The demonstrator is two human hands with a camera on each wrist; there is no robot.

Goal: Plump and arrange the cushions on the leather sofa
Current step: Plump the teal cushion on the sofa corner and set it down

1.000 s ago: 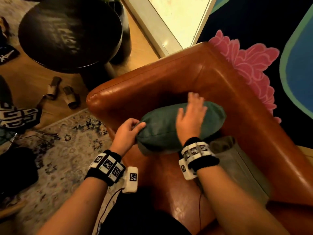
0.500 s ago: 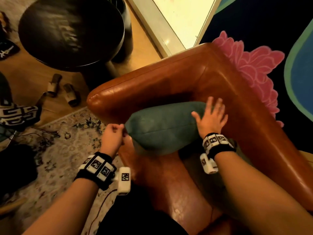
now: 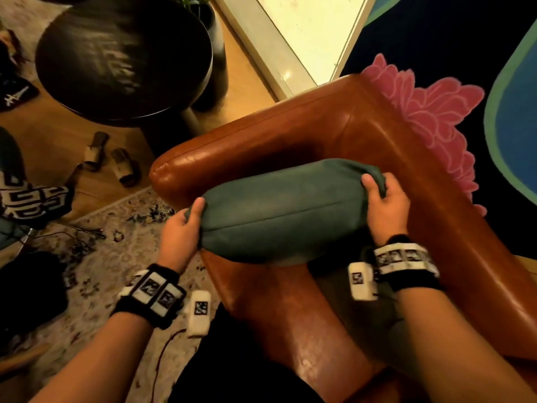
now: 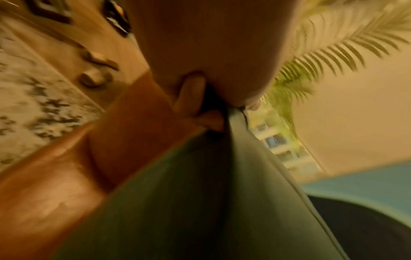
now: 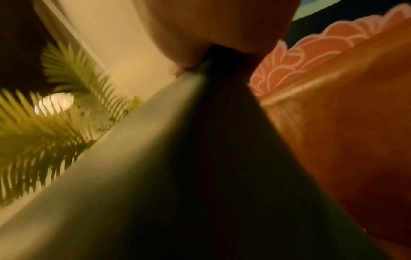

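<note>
- The green cushion [image 3: 284, 210] is now gripped at both ends; half a second ago the right hand [image 3: 383, 199] lay flat with spread fingers on its far end, and the left hand [image 3: 180, 225] was a fist just beside its near corner.
- The left hand's fingers are seen clamped on the near corner fabric in the left wrist view [image 4: 200, 98]; the right hand's thumb and fingers are curled round the bunched far corner.
- The cushion is held across the corner of the leather sofa [image 3: 290, 135], between armrest and backrest, above the seat; whether its underside touches the seat cannot be told.
- The change is judged to mark a switch from patting to a two-handed hold, suited to shaking, plumping or repositioning.
- A second, greyer cushion [image 3: 386, 289] is partly seen under the right wrist, against the backrest; it appears not yet arranged.
- Room is closed off by the armrest beyond the cushion and the backrest on the right; open room is left upward and toward the person.
- A dark round side table [image 3: 125, 62] and a potted plant [image 3: 189, 1] stand past the armrest, well apart from the cushion.
</note>
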